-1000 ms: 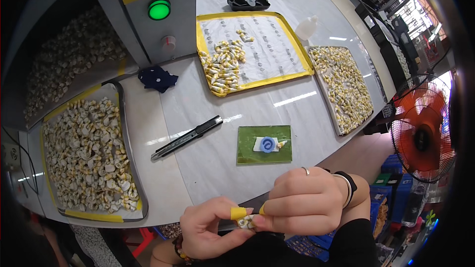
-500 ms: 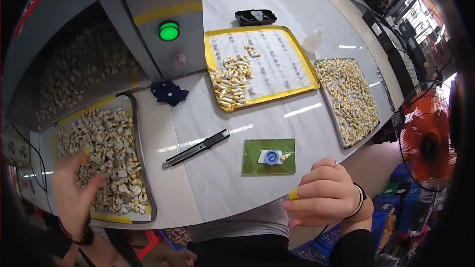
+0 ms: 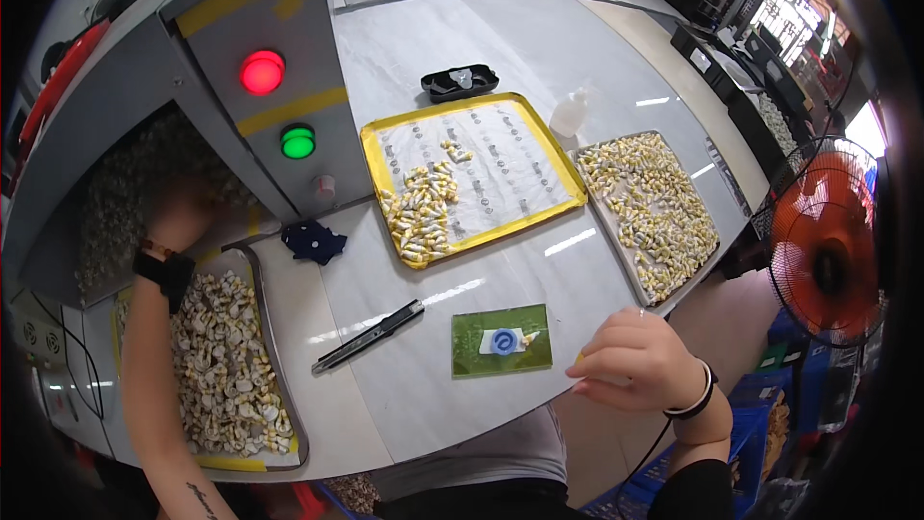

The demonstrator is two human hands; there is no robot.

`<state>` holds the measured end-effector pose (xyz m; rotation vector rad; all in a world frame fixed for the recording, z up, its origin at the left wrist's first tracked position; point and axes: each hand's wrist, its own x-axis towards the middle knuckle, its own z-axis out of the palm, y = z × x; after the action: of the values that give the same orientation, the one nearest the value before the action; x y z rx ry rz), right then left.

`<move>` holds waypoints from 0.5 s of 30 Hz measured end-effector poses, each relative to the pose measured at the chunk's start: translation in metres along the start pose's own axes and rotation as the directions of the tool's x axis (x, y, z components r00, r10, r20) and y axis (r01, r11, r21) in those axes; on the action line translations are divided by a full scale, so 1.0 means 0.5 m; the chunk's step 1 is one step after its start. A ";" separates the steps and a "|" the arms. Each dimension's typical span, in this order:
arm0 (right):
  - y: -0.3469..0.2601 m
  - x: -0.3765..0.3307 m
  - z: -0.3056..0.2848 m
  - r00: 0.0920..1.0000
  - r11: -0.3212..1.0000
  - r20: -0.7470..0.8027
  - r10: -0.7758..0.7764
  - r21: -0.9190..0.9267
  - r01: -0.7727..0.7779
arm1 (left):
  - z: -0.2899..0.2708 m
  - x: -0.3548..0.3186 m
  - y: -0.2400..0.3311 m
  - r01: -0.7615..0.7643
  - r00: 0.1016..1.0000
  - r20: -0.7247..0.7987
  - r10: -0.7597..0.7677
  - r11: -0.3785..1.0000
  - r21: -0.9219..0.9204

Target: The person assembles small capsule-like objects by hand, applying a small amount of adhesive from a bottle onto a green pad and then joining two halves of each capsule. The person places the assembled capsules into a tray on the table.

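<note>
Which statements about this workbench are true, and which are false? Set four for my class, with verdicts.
1. The person's left hand reaches inside the grey boxlike machine. True.
2. The slim black utility knife lies on the rectangular green board. False: it lies on the table, left of the board.
3. The round red light sits above the round green light. True.
4. The round orange fan stands at the picture's left. False: it stands at the right.
</note>
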<state>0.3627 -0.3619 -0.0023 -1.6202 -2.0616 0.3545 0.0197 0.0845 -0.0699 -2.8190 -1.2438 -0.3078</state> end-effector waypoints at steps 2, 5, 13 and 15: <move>0.027 0.015 -0.008 0.999 0.999 -0.021 0.035 0.004 -0.035 | 0.006 0.005 0.006 0.033 0.999 -0.023 -0.036 0.994 -0.108; 0.056 0.076 -0.027 0.997 0.994 -0.025 0.068 -0.089 -0.070 | -0.002 -0.008 0.010 0.063 0.998 -0.016 -0.066 0.988 -0.143; 0.187 0.274 0.016 0.980 0.933 0.076 0.182 -0.330 -0.147 | -0.162 -0.077 0.159 0.217 0.972 0.001 -0.233 0.903 -0.370; 0.210 0.298 0.038 0.981 0.941 0.080 0.176 -0.307 -0.143 | -0.187 -0.142 0.213 0.105 0.991 0.021 -0.129 0.690 -0.716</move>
<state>0.4141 -0.1895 -0.0375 -1.9962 -2.1501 0.1903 0.0360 -0.0505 0.0116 -3.3148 -1.5732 -1.0645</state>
